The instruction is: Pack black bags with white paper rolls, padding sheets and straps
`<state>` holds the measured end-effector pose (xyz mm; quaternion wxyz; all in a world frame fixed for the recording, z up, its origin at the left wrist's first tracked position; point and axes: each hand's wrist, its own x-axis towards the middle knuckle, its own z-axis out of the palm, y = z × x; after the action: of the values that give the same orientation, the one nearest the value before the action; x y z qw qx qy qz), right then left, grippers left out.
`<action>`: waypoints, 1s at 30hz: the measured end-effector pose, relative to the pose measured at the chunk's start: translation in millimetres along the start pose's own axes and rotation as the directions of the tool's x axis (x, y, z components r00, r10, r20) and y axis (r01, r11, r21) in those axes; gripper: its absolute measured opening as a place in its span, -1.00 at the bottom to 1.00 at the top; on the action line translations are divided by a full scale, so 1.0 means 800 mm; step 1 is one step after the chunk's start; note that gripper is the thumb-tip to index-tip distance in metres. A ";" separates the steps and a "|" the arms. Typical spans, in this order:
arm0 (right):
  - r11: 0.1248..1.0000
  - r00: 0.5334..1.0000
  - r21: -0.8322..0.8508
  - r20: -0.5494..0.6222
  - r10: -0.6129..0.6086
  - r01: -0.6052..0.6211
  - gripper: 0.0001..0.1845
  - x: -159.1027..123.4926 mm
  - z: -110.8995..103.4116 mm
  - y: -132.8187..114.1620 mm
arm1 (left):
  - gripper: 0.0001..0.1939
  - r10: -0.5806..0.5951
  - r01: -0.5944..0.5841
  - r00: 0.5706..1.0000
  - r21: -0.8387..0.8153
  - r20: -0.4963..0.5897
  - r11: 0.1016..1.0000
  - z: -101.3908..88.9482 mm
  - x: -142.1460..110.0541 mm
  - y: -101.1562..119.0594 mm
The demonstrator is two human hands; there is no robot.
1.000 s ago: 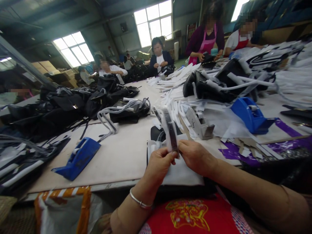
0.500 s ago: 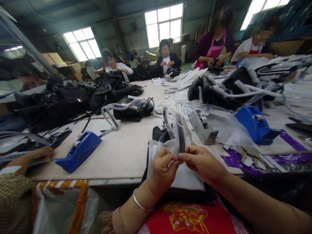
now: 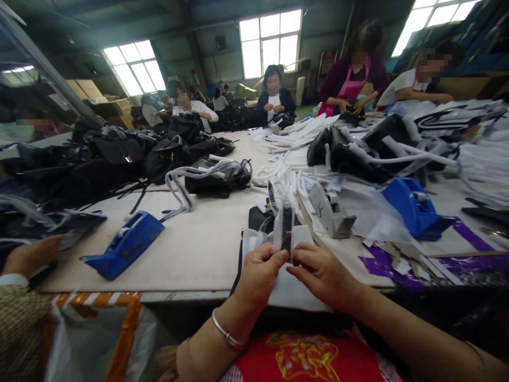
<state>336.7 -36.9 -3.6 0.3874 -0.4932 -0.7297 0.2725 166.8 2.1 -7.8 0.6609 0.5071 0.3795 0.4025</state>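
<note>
A dark bag strap [image 3: 286, 241] with clear and whitish wrapping stands up in a loop in front of me. My left hand [image 3: 258, 273] is closed, pinching the strap's lower part between thumb and fingers. Bent fingers of my right hand [image 3: 324, 276] press at the strap's right edge, with the thumb lower and a little apart from them. Beneath my hands lies a black bag [image 3: 260, 218], with a white sheet [image 3: 304, 292] over its near part. My fingers hide the spot where the wrapping meets the strap.
Blue tape dispensers [image 3: 127, 241] stand left and right; a grey tape dispenser [image 3: 332, 212] is closer. Black bags [image 3: 107, 151] heap at left, white strips [image 3: 294, 132] at the back. A co-worker's hand [image 3: 34, 257] is at far left. An orange-edged bag [image 3: 93, 339] hangs below the table edge.
My right hand's grip has shifted, its thumb now lower and farther from the fingers. My left thumb has moved up along the strap. The co-worker's hand at left has drawn back leftward.
</note>
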 end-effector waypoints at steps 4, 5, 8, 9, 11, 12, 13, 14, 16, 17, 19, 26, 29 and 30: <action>0.655 0.895 0.614 0.235 0.380 -0.440 -0.62 0.006 -0.012 -0.007 | -0.79 0.329 -0.345 0.937 0.428 0.114 0.835 -0.005 -0.010 0.003; 0.537 0.859 0.684 0.285 0.425 -0.493 -0.60 0.007 -0.012 -0.008 | -0.80 0.360 -0.388 0.921 0.468 0.152 0.794 -0.006 -0.012 0.002; 0.359 0.809 0.771 0.323 0.491 -0.526 -0.61 0.008 -0.009 -0.010 | -0.81 0.394 -0.444 0.895 0.505 0.209 0.740 -0.009 -0.014 0.001; 0.362 0.809 0.776 0.304 0.503 -0.516 -0.61 0.008 -0.008 -0.011 | -0.82 0.384 -0.442 0.897 0.498 0.220 0.746 -0.010 -0.014 0.002; 0.481 0.838 0.731 0.230 0.494 -0.484 -0.64 0.007 -0.007 -0.014 | -0.85 0.317 -0.391 0.919 0.439 0.234 0.809 -0.013 -0.013 0.006; 0.596 0.869 0.663 0.179 0.461 -0.453 -0.67 0.006 -0.007 -0.016 | -0.84 0.255 -0.331 0.938 0.382 0.236 0.863 -0.014 -0.012 0.008; 0.727 0.908 0.561 0.119 0.401 -0.395 -0.71 0.005 -0.007 -0.017 | -0.79 0.176 -0.243 0.957 0.300 0.233 0.923 -0.014 -0.010 0.009; 0.850 0.949 0.429 0.060 0.309 -0.304 -0.75 0.004 -0.007 -0.018 | -0.74 0.085 -0.130 0.971 0.195 0.223 0.972 -0.013 -0.009 0.009; 0.991 0.997 0.116 -0.022 0.067 -0.064 -0.74 0.003 -0.004 -0.015 | -0.65 -0.089 0.101 0.977 -0.052 0.192 0.994 -0.008 -0.005 0.004; 0.998 0.997 -0.037 -0.046 -0.057 0.055 -0.71 0.002 -0.002 -0.013 | -0.64 -0.152 0.181 0.973 -0.165 0.174 0.970 -0.004 -0.003 0.000; 0.933 0.967 -0.284 -0.054 -0.247 0.223 -0.69 0.000 0.003 -0.006 | -0.66 -0.203 0.231 0.972 -0.310 0.122 0.922 0.004 0.000 -0.009; 0.997 0.997 -0.009 -0.018 -0.075 0.075 -0.74 0.001 -0.008 0.001 | -0.82 0.169 -0.169 0.986 0.133 0.010 0.977 0.002 -0.003 -0.008; 0.831 0.956 0.475 0.187 0.226 -0.289 -0.63 0.005 -0.019 0.001 | -0.85 0.443 -0.471 0.881 0.390 0.166 0.791 -0.005 -0.008 -0.004; 0.707 0.917 0.585 0.267 0.295 -0.397 -0.60 0.006 -0.020 0.002 | -0.85 0.501 -0.550 0.834 0.428 0.232 0.717 -0.007 -0.008 -0.005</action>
<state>349.9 -31.6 5.6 0.4138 -0.4414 -0.5180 0.6047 159.9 -2.8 -12.2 0.3913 0.7599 0.2734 0.4413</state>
